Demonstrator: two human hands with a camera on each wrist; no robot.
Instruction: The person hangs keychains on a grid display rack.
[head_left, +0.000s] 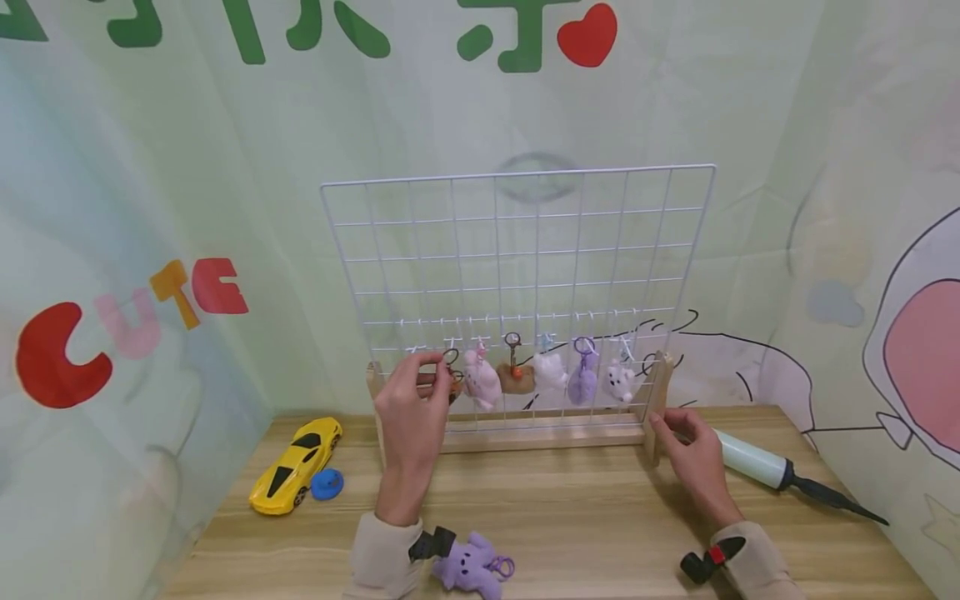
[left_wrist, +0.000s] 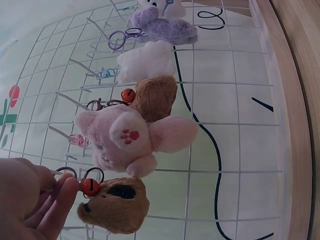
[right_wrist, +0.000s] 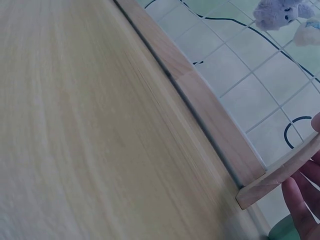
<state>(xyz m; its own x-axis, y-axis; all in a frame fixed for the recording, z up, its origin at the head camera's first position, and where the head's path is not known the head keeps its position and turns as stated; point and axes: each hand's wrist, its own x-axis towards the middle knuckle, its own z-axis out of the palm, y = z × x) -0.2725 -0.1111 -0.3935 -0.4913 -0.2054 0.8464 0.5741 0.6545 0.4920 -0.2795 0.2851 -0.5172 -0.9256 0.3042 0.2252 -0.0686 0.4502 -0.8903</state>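
Observation:
A white wire grid rack (head_left: 517, 175) stands upright in a wooden base (head_left: 540, 435). At its left end my left hand (head_left: 411, 408) pinches the ring of a brown plush keychain (left_wrist: 120, 207) beside a hook; a red bell (left_wrist: 90, 187) sits by the ring. My right hand (head_left: 693, 454) grips the rack's right wooden end piece (right_wrist: 280, 177), thumb and fingers on opposite sides. To the right of my left hand hang a pink plush (head_left: 482, 381), another brown plush (head_left: 517, 380), a white one (head_left: 551, 372), a purple one (head_left: 582, 383) and a small white bear (head_left: 621, 381).
A purple plush keychain (head_left: 467, 567) lies on the table (head_left: 570, 517) near my left sleeve. On the left are a yellow toy car (head_left: 296, 467) and a round blue object (head_left: 327, 484). A pale green pump (head_left: 753, 460) with a black nozzle lies beyond my right hand.

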